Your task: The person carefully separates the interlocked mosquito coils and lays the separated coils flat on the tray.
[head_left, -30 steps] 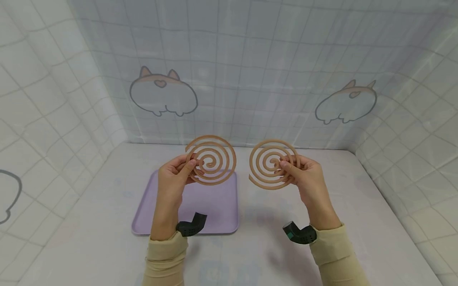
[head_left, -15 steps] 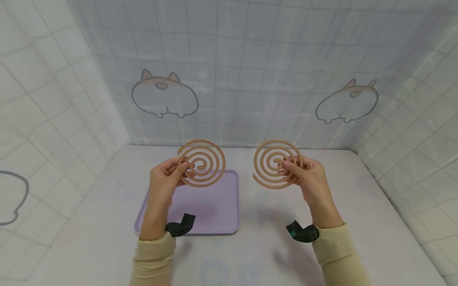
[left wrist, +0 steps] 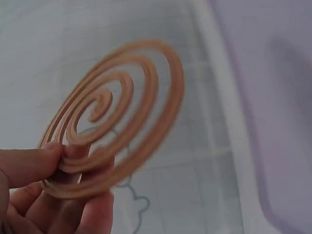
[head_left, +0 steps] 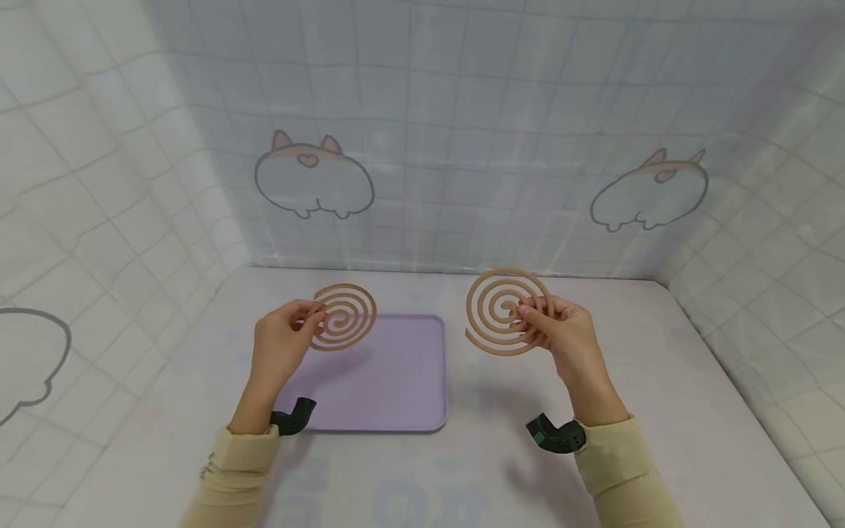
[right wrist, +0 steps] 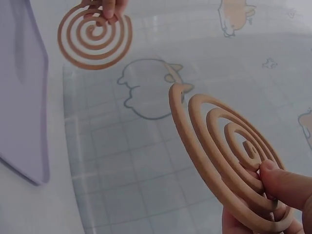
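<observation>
Two tan mosquito coils are held up in the air, one in each hand. My left hand (head_left: 284, 337) pinches the left mosquito coil (head_left: 359, 312) by its left edge, thumb in front and fingers behind. That coil tilts above the upper left part of a lilac tray (head_left: 396, 396). On the other side, my right hand (head_left: 571, 330) pinches the right mosquito coil (head_left: 474, 323) near its right edge, with the thumb tip close to the spiral's centre. This coil faces me, over the table to the right of the tray. Both coils look whole in the wrist views.
The tray lies flat on a white table (head_left: 528, 484). A pale tiled-pattern sheet (head_left: 475, 147) with cartoon animals rises behind the table and along both sides. Each wrist wears a black camera, such as the right one (head_left: 557, 438).
The left hand has moved left with its coil, which now tilts and appears smaller and lower. The right hand and its coil have stayed nearly in place.
</observation>
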`<state>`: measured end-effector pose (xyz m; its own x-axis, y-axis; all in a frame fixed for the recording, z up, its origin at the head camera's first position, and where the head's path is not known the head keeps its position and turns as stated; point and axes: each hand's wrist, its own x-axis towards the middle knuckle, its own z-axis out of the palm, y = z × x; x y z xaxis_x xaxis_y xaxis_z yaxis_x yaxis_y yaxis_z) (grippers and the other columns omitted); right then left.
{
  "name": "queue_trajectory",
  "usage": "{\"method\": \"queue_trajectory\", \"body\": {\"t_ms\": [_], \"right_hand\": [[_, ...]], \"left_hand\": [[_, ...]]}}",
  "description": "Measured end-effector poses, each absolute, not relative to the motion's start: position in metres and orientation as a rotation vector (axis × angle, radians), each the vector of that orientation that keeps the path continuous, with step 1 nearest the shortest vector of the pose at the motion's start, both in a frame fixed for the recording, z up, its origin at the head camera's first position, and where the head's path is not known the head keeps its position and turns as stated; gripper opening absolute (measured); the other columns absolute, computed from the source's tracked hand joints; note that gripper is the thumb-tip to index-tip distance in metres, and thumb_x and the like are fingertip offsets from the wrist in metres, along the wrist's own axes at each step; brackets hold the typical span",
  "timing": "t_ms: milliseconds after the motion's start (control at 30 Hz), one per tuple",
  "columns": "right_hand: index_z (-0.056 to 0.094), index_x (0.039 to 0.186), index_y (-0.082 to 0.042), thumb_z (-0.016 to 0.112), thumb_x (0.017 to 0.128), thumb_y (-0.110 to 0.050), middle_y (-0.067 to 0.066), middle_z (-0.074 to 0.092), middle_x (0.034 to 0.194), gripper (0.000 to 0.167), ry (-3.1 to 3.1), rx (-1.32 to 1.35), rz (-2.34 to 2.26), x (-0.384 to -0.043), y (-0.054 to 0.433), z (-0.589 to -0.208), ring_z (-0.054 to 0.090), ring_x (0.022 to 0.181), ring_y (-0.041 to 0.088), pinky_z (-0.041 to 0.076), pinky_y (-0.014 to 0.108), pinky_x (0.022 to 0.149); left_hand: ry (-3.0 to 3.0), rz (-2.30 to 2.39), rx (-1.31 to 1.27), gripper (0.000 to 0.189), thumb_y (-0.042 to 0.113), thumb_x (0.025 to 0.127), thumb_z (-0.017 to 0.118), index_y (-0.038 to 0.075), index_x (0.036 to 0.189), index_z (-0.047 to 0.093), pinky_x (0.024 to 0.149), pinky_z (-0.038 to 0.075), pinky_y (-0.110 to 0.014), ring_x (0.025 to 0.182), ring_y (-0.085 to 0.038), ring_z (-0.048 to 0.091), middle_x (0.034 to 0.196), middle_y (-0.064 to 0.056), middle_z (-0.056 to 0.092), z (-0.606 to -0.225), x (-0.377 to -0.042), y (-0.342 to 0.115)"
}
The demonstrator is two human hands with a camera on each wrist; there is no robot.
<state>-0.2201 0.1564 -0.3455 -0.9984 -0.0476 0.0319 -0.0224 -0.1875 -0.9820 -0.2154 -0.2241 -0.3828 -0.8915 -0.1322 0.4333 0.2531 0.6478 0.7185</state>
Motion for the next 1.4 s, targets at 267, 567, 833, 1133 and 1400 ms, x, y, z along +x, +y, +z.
{"method": "queue_trajectory", "body": {"t_ms": [267,567,833,1133,1400], "right_hand": [[0.066,0.087,-0.005,0.068,0.084,-0.013,0.002,0.068,0.070,0.008,2.019,-0.060,-2.382,-0.219,0.156,-0.349,0.062,0.059,0.012,0.050,0.023,0.053],[0.067,0.086,-0.007,0.067,0.085,-0.012,0.003,0.068,0.070,0.005,2.013,-0.040,-2.379,-0.217,0.155,-0.354,0.063,0.059,0.012,0.051,0.024,0.054],[0.067,0.085,-0.007,0.067,0.084,-0.011,0.002,0.067,0.069,0.005,2.032,-0.055,-2.372,-0.219,0.152,-0.358,0.062,0.057,0.011,0.050,0.023,0.052],[0.063,0.092,0.003,0.068,0.084,-0.014,0.002,0.067,0.069,0.020,2.100,-0.017,-2.187,-0.230,0.130,-0.374,0.061,0.057,0.013,0.049,0.023,0.052],[0.063,0.091,0.005,0.069,0.083,-0.012,0.005,0.065,0.065,0.020,2.126,-0.016,-2.042,-0.244,0.100,-0.391,0.057,0.052,0.013,0.047,0.023,0.049]], "left_hand": [[-2.476,-0.554,-0.185,0.012,0.010,0.079,0.071,0.006,0.091,0.071,0.044,0.042,-0.037,0.054,-0.024,0.061,0.075,-0.010,0.069,-0.409,-0.225,-0.244],[-2.591,-0.166,-0.460,0.025,0.011,0.074,0.076,0.010,0.099,0.070,0.045,0.047,-0.037,0.059,-0.025,0.062,0.083,-0.007,0.070,-0.444,-0.217,-0.253],[-2.685,-0.111,-0.601,0.027,0.009,0.070,0.078,0.016,0.068,0.052,0.043,0.042,-0.033,0.055,-0.019,0.054,0.065,0.001,0.056,-0.455,-0.205,-0.245],[-2.852,-0.068,-0.613,0.030,0.010,0.068,0.078,0.019,0.063,0.050,0.047,0.042,-0.033,0.059,-0.018,0.055,0.064,0.006,0.049,-0.458,-0.197,-0.241],[-2.784,-0.146,-0.613,0.029,0.007,0.069,0.077,0.017,0.064,0.050,0.048,0.042,-0.034,0.062,-0.019,0.056,0.065,0.005,0.050,-0.463,-0.196,-0.241]]}}
